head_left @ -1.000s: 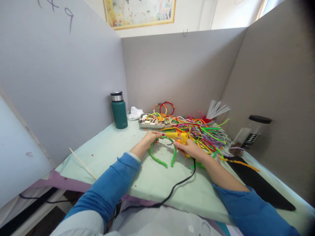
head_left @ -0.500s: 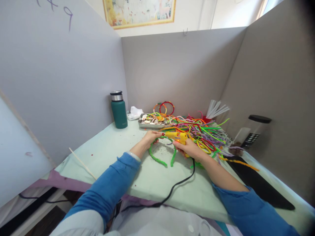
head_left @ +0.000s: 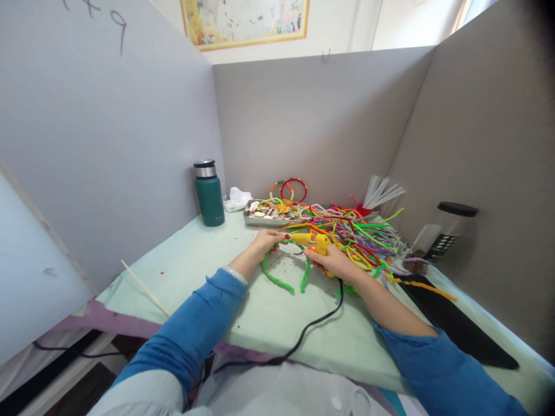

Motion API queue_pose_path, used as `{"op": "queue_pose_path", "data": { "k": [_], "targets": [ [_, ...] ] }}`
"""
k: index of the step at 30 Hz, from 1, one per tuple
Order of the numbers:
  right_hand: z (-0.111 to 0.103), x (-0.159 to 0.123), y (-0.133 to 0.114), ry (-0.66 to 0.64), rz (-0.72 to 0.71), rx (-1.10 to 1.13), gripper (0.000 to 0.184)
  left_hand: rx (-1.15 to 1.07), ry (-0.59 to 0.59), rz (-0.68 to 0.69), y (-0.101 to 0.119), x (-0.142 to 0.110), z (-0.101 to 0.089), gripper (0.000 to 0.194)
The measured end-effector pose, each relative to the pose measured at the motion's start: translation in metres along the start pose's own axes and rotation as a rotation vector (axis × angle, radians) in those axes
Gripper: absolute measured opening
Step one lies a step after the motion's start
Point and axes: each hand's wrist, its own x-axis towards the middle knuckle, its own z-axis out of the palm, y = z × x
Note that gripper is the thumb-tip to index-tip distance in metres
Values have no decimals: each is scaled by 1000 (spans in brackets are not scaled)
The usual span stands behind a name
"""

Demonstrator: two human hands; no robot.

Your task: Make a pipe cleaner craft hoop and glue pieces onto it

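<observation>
I sit in a craft workspace, perhaps a workshop booth: grey partitions (head_left: 321,127) wall my table (head_left: 191,254), which bears a glue gun (head_left: 311,241), a heap of bright fuzzy stems (head_left: 347,225) and a tray (head_left: 266,221) of shells.

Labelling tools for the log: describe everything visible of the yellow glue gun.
The glue gun has a yellow, plastic-looking body with a small orange-red glow. The right hand grips its handle, partly hiding it. Held roughly level above the table, it points toward the left hand and green band; tip contact is unclear. A black cord trails below.
</observation>
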Motion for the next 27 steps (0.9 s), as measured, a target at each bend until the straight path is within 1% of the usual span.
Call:
{"op": "queue_pose_path", "data": {
  "k": [6,13,17,23,27],
  "targets": [
    [-2,-1,-2,-12,-35,1,46,-4,-6,18,0,0,0,23],
    [-1,-1,-2,-4,-3,-6,45,14,-20,36,-1,1,-1,24],
    [-2,-2,-4,-10,-4,3,46,23,-3,30,-1,0,0,23],
    [-2,-1,-3,-13,0,-22,47,25,-18,25,0,-1,0,26],
    [-3,-1,-4,-21,-5,-38,48,29,-7,30,0,-1,0,23]
  ]
}}
